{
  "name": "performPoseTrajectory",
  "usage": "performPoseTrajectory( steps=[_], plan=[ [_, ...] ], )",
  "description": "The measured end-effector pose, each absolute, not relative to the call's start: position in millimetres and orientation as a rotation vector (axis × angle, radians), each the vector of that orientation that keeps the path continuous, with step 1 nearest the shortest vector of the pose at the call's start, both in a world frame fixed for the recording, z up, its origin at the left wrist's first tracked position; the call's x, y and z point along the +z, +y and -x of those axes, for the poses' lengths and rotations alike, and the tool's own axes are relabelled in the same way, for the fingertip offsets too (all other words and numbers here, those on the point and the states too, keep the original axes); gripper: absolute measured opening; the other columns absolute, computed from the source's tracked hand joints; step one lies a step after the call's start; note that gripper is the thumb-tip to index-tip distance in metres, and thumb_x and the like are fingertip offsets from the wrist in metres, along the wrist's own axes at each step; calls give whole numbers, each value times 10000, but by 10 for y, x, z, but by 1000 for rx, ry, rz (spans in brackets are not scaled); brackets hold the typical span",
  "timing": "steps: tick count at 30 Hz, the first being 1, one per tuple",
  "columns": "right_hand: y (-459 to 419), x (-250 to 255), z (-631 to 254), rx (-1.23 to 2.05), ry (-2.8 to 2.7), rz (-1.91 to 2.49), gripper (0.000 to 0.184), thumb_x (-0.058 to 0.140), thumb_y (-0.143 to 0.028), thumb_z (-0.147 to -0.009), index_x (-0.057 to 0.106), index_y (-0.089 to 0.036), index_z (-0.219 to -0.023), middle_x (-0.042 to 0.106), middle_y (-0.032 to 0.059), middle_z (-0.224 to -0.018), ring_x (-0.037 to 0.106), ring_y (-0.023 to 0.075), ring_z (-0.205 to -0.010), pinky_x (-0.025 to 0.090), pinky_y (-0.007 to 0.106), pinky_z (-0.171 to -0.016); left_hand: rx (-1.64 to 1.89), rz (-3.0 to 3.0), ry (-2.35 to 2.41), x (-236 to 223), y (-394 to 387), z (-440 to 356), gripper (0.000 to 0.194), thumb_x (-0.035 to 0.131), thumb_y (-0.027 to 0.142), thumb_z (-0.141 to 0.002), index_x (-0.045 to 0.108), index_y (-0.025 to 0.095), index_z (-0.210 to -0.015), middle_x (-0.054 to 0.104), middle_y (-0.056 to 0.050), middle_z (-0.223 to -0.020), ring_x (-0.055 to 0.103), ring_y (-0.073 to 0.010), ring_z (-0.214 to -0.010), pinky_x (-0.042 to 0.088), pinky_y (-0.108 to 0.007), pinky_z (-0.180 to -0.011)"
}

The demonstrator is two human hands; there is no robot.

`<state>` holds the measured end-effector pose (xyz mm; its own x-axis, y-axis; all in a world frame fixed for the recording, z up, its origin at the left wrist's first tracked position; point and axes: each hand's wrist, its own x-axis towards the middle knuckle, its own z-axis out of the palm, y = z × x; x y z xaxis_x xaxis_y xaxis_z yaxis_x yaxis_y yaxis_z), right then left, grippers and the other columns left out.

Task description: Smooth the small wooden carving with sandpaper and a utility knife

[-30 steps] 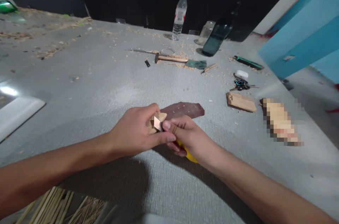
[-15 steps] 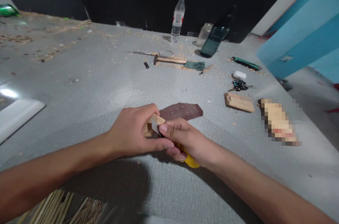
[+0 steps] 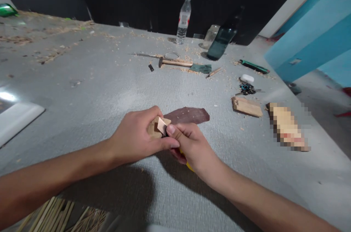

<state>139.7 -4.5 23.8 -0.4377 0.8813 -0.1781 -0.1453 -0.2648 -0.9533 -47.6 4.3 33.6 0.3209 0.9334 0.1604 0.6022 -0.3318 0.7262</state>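
Note:
My left hand [image 3: 135,139] is closed around a small pale wooden piece [image 3: 155,128] just above the grey table [image 3: 95,89]. My right hand [image 3: 189,144] is closed on a yellow-handled knife [image 3: 189,165]; its blade [image 3: 162,126] rests against the wood, with my right thumb pressed beside it. Only a sliver of the yellow handle shows below the fingers. A dark reddish-brown sheet of sandpaper [image 3: 189,115] lies flat right behind both hands.
Far side: hammer [image 3: 172,63], plastic water bottle [image 3: 184,18], dark green bottle [image 3: 222,42], glass jar [image 3: 211,35], green cloth [image 3: 201,68]. Right: green pen [image 3: 253,66], keys [image 3: 246,88], white case [image 3: 246,78], wood block [image 3: 246,106]. White tray [image 3: 16,118] left. Bamboo sticks [image 3: 63,217] near me. Shavings scattered.
My right hand has shifted slightly and turned, so less of the yellow handle shows. The blade moved a little on the wooden piece. My left hand keeps its hold.

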Motion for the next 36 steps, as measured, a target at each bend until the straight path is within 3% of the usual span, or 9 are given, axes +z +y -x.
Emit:
performPoseTrajectory(
  steps=[7,14,24,31,36],
  plan=[
    [-24,248,-1414,1671,-1186,976,590,693,-697,-945,543,-212,-644,443,-73,-524,359,62,-430,285,205,-403,667,-1893,1321,303,56,446,564,830,710,-749,581,220,-878,663,30,-730,551,-146,-637,376,-269,-592],
    [36,268,-1461,1931,-1336,852,612,694,-694,-945,530,-214,-604,401,-87,-471,318,53,-389,247,189,-358,727,-1873,1252,325,96,510,574,919,590,-679,541,231,-920,567,89,-675,489,-120,-616,355,-241,-570],
    [130,320,-1555,2252,-1326,727,545,769,-587,-934,555,-199,-617,445,-93,-469,315,38,-369,243,174,-345,705,-1918,1134,279,52,474,557,893,643,-736,551,211,-817,574,69,-683,499,-115,-629,340,-240,-582],
    [117,214,-1490,1999,-1310,875,590,802,-688,-849,557,-210,-604,423,-88,-456,333,54,-370,234,187,-331,686,-1876,1272,259,26,417,477,829,622,-800,589,209,-808,577,65,-633,494,-123,-579,327,-262,-554],
    [82,199,-1441,1825,-1104,1006,548,770,-647,-885,553,-211,-634,427,-83,-497,337,54,-405,275,187,-367,701,-1835,1214,240,32,348,319,760,519,-900,671,213,-916,744,4,-858,649,-174,-757,443,-300,-696]
  ],
)
